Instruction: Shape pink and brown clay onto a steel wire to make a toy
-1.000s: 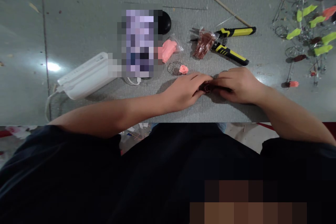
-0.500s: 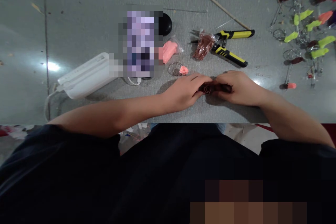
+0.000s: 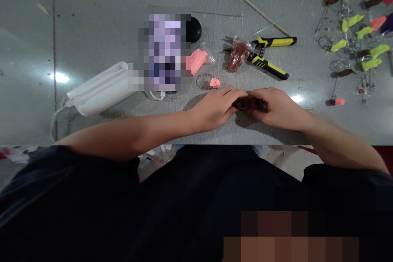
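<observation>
My left hand (image 3: 216,107) and my right hand (image 3: 276,107) meet over the grey table mat, fingers pinched together. Between them they hold a small dark reddish-brown rolled piece (image 3: 245,104) shaped like a little rose. Most of it is hidden by my fingers. Just beyond my left hand lies a small pink rose on a wire coil (image 3: 211,82).
Yellow-handled pliers (image 3: 270,55) and a bag of brown material (image 3: 238,53) lie behind my hands, next to a bag of pink material (image 3: 198,59). A white power bank (image 3: 98,88) sits left. Finished wire flowers with green leaves (image 3: 356,37) crowd the right. A wooden stick (image 3: 265,15) lies beyond.
My right hand has shifted slightly left and toward me, still working the brown piece. The left hand has barely moved.
</observation>
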Demonstrator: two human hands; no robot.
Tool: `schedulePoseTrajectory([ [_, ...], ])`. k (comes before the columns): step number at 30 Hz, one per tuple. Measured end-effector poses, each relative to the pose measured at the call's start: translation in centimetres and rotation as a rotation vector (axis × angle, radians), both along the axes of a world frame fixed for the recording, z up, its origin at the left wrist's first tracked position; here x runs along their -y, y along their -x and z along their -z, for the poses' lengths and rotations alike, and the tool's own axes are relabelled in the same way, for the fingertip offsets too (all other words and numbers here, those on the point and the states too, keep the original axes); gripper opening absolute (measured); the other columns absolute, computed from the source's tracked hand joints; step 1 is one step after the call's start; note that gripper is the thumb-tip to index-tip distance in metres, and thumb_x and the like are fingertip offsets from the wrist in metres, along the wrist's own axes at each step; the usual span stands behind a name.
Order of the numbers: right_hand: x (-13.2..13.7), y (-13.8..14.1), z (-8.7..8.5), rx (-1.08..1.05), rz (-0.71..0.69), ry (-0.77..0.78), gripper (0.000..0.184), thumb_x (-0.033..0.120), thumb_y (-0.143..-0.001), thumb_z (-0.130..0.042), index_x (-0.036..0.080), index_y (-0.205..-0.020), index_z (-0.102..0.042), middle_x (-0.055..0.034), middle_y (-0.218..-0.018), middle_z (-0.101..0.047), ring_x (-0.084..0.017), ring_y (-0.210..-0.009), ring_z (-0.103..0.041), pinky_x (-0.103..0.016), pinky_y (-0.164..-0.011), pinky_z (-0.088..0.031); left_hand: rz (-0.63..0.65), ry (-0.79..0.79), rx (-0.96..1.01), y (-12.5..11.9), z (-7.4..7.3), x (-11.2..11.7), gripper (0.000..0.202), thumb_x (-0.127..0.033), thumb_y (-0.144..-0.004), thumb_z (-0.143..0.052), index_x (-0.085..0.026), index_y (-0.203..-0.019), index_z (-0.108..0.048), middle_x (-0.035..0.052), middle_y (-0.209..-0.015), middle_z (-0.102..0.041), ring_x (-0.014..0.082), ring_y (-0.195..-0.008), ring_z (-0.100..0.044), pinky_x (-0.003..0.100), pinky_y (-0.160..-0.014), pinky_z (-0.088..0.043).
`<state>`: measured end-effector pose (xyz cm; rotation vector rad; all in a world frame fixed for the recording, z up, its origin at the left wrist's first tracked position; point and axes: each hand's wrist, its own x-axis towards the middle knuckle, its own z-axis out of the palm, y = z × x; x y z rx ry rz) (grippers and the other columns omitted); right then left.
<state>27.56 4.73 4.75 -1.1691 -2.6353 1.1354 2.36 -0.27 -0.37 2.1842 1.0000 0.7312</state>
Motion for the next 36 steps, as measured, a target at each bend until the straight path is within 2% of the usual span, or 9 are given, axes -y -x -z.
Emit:
schedulePoseTrajectory([
  [4, 0.5, 0.4, 0.0, 0.017, 0.053, 0.012, 0.012, 0.031, -0.091, -0.068, 0.019, -0.093, -0.07, -0.0025, -0.08, -0.07, -0.016, -0.068, -0.055, -0.034, -0.073, -0.038, -0.004, -0.008, 0.012, -0.1, 0.1, 0.0, 0.037, -0.011, -0.106, -0.06, -0.014, -0.143, -0.063, 0.0158, -0.131, -0.075, 0.0267, -0.122, -0.074, 0.039, -0.1, -0.061],
  [9, 1.1, 0.6, 0.2, 0.046, 0.069, -0.02, 0.019, 0.033, -0.092, -0.068, 0.019, -0.104, -0.073, -0.0038, -0.084, -0.072, -0.018, -0.072, -0.058, -0.036, -0.08, -0.039, -0.01, -0.013, 0.02, -0.1, 0.2, 0.0, 0.04, -0.01, -0.104, -0.062, -0.016, -0.144, -0.062, 0.0148, -0.133, -0.074, 0.0264, -0.122, -0.074, 0.041, -0.101, -0.061],
  [13, 1.3, 0.7, 0.3, 0.064, 0.079, -0.041, 0.019, 0.032, -0.092, -0.067, 0.019, -0.105, -0.073, -0.004, -0.086, -0.073, -0.02, -0.075, -0.061, -0.038, -0.085, -0.04, -0.001, -0.023, 0.027, 0.0, 0.3, -0.1, 0.043, -0.006, -0.102, -0.063, -0.015, -0.144, -0.061, 0.0149, -0.135, -0.074, 0.0262, -0.124, -0.074, 0.04, -0.102, -0.062],
  [20, 1.4, 0.6, 0.3, 0.083, 0.114, -0.069, 0.022, 0.033, -0.092, -0.072, 0.02, -0.109, -0.074, -0.0052, -0.088, -0.074, -0.022, -0.077, -0.064, -0.037, -0.079, -0.04, -0.015, -0.028, 0.003, 0.0, 0.0, 0.1, 0.042, -0.007, -0.102, -0.062, -0.015, -0.143, -0.061, 0.0145, -0.131, -0.075, 0.0262, -0.122, -0.074, 0.041, -0.102, -0.062],
  [23, 1.6, 0.4, 0.3, 0.12, 0.088, -0.109, 0.02, 0.033, -0.094, -0.07, 0.02, -0.109, -0.075, -0.0077, -0.094, -0.077, -0.026, -0.084, -0.069, -0.039, -0.08, -0.043, -0.045, -0.069, -0.051, 0.1, -0.1, 0.5, 0.042, -0.009, -0.102, -0.061, -0.015, -0.144, -0.06, 0.016, -0.133, -0.075, 0.0269, -0.122, -0.075, 0.041, -0.1, -0.064],
  [29, 1.7, 0.2, 0.2, 0.223, 0.038, -0.173, 0.014, 0.03, -0.097, -0.07, 0.02, -0.106, -0.075, -0.0107, -0.103, -0.082, -0.031, -0.094, -0.076, -0.045, -0.091, -0.049, -0.077, -0.251, -0.212, 0.4, 0.1, 1.0, 0.045, -0.008, -0.105, -0.05, -0.01, -0.15, -0.056, 0.0181, -0.13, -0.078, 0.0276, -0.115, -0.079, 0.04, -0.092, -0.068],
  [36, 1.5, 0.1, 0.1, 0.217, 0.015, -0.154, 0.014, 0.032, -0.099, -0.07, 0.021, -0.105, -0.075, -0.009, -0.101, -0.081, -0.03, -0.093, -0.075, -0.044, -0.089, -0.05, -0.046, -0.328, -0.348, 0.5, 0.4, 0.6, 0.046, -0.001, -0.104, -0.044, -0.012, -0.146, -0.06, 0.0139, -0.123, -0.08, 0.0248, -0.108, -0.08, 0.034, -0.081, -0.066],
])
